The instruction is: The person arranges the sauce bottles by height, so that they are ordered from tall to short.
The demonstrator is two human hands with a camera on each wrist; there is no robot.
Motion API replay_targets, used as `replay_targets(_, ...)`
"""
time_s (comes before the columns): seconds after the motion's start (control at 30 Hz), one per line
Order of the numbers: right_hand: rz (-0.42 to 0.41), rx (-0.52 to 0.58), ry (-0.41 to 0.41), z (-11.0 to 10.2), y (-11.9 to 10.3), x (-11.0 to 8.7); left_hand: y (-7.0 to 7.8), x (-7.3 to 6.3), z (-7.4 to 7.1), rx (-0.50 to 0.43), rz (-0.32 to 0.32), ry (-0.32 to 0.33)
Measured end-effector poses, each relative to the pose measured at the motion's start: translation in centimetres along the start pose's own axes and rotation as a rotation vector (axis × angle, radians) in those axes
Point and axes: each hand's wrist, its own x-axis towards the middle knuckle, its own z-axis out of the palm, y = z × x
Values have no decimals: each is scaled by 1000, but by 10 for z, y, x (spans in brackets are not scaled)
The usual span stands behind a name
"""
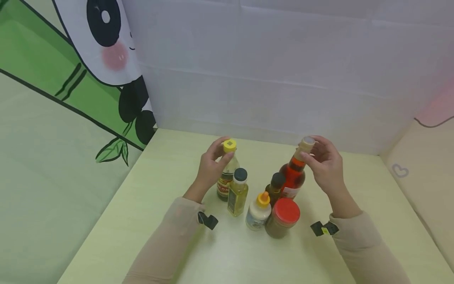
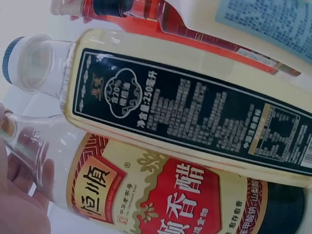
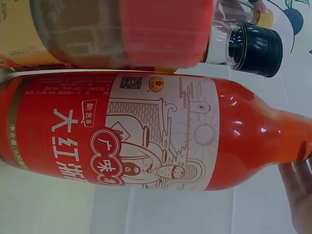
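In the head view my left hand [image 1: 210,167] holds the neck of a vinegar bottle [image 1: 223,185] between thumb and fingers, just below its yellow cap. Its red and cream label shows in the left wrist view. A square bottle of pale yellow oil [image 1: 237,199] with a dark cap stands in front of it. My right hand [image 1: 329,169] pinches the neck of a tall bottle of red vinegar [image 1: 292,177] near its pale cap. The white label with line drawings on this red bottle [image 3: 161,131] faces the right wrist camera.
Between the held bottles stand a dark-capped bottle [image 1: 278,180], a white squeeze bottle [image 1: 258,216] with a yellow-orange nozzle, and a brown-filled jar [image 1: 278,227] with a red lid. They crowd together on the pale table [image 1: 142,221]. A white wall panel [image 1: 262,106] rises behind.
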Motion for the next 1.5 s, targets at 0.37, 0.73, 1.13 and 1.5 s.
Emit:
replay_targets(0.37,65,-88,20,7,0,14,3,0,2,-17,-64,3)
replay_targets(0.73,112,-161,-49,20,1,34,-1,-2,2,-7,-76,8)
replay_targets(1.13,207,-176,-138,27,5,55,-22,1,6,2,-68,7)
replay_targets(1.5,247,-135,-223,43,21,74,-39,-2,3,-25,-67,23)
